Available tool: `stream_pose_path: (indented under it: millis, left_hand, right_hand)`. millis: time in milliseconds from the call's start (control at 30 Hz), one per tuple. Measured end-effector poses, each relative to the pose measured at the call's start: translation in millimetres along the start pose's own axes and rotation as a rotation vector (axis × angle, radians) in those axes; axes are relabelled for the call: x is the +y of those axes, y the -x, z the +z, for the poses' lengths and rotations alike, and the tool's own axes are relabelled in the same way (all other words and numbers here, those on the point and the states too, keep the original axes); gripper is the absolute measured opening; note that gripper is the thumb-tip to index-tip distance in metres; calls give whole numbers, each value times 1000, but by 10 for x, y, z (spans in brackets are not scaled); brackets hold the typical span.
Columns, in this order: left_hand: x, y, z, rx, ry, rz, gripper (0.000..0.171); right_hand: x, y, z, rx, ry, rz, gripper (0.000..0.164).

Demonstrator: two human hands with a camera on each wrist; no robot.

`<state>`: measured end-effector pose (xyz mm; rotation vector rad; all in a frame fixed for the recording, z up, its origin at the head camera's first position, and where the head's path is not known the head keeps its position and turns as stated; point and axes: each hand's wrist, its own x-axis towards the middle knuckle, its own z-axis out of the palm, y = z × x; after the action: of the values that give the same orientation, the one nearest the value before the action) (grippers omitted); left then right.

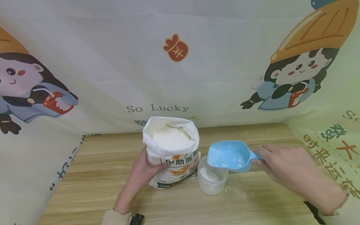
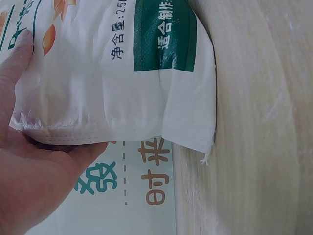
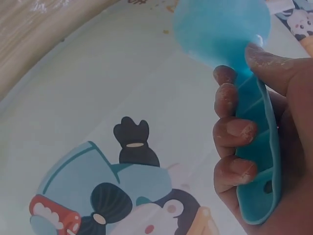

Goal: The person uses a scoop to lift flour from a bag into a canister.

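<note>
An open white flour bag point(image 1: 180, 162) stands on the table, its top edge folded outward and white flour point(image 1: 170, 137) showing inside. My left hand point(image 1: 144, 170) grips its left side, thumb across the printed front and fingers behind. In the left wrist view, the bag's stitched side point(image 2: 98, 117) lies against the palm. My right hand point(image 1: 287, 164) holds a light-blue scoop point(image 1: 229, 154) by its handle point(image 3: 257, 147), fingers wrapped round it. White powder dusts the fingertips. The scoop's bowl is over a clear round tub point(image 1: 211, 189), which has flour in it and stands right of the bag.
Spilled flour point(image 1: 239, 190) dusts the wooden table point(image 1: 92, 175) right of the tub. A printed cloth point(image 1: 121, 62) with cartoon figures hangs behind the table and along both sides. The bag stands near the back cloth.
</note>
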<state>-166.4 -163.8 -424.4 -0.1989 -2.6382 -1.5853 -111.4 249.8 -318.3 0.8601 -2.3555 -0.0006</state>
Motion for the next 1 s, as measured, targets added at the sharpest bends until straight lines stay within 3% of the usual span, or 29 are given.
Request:
stream_pose_path:
  millis: [267,433,667,900,1000]
  left_hand:
    - [2,11,-2,-6,1,5,93]
    - [-5,13,-2,-5,0,12,93]
    - [0,8,-3,-3,-2,10,92]
    - [-7,1,-2,1,-5,20,89]
    - [-14,-1,0,3,-6,22,88]
  right_hand:
    - [14,-90,-107,-56,-16,120,71]
    - [-43,-224,-156,-89,-39,163,55]
    - [-192,-521,-158,-87,-48,143,74]
    - [-341,-823,-163,-155,-60,127,34]
    - [-402,-958,-167,-204,-64,133,34]
